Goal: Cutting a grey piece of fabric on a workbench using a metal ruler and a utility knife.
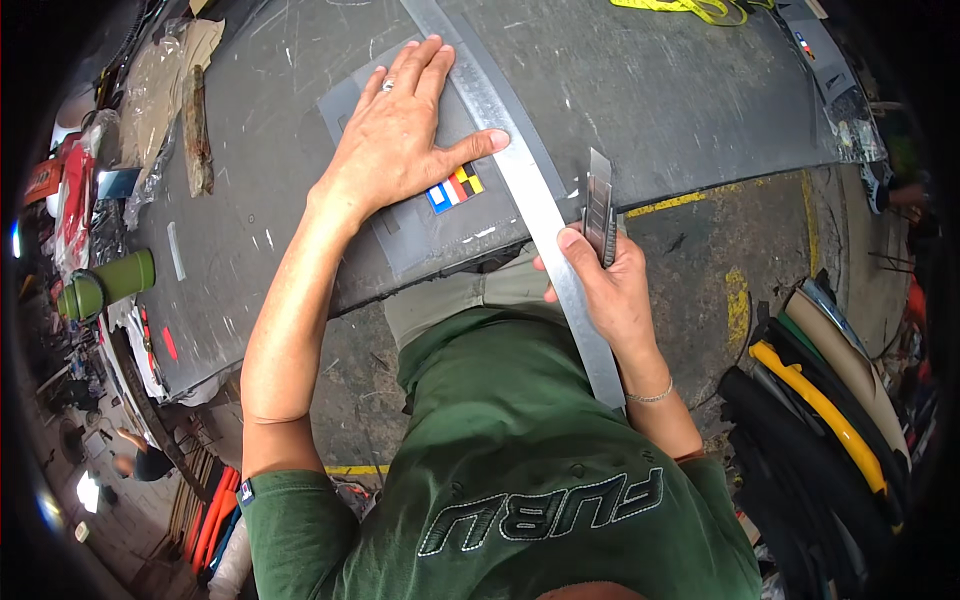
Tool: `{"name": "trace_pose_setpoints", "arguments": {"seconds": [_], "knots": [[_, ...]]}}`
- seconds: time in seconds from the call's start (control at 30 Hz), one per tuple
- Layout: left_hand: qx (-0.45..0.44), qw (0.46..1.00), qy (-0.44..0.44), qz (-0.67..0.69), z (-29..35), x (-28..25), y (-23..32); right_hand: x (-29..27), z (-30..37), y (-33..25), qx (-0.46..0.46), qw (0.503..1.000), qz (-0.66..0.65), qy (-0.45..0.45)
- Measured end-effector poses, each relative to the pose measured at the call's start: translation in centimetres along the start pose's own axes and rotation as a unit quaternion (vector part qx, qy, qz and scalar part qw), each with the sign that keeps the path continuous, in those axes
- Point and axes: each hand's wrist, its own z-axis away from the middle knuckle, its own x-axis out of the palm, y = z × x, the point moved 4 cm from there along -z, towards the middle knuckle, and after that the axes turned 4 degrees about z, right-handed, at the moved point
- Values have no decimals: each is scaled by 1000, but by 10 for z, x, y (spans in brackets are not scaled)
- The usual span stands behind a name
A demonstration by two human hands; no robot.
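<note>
Both hands out front, one flat, one gripping

Left arm stretched forward and bare to the short green sleeve, elbow bent a little, wrist straight. Left hand [400, 135] pressed down flat, palm under, fingers fanned out ahead, thumb stuck out to the right, ring on one finger. Right forearm coming up from the lower right, thin bracelet at the wrist. Right hand [605, 285] curled tight in a fist-like grip, thumb on top pointing up and left, knuckles turned to the right, sitting much closer to the body than the left.
</note>
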Motion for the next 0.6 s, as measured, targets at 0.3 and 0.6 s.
{"name": "trace_pose_setpoints", "arguments": {"seconds": [0.3,0.6], "knots": [[-20,999,-33,-3,-5,-11,7,-29,20,-42,-132,953,257,85],[-9,1000,-4,26,-4,-7,5,9,-9,-96,-277,894,349,49]]}}
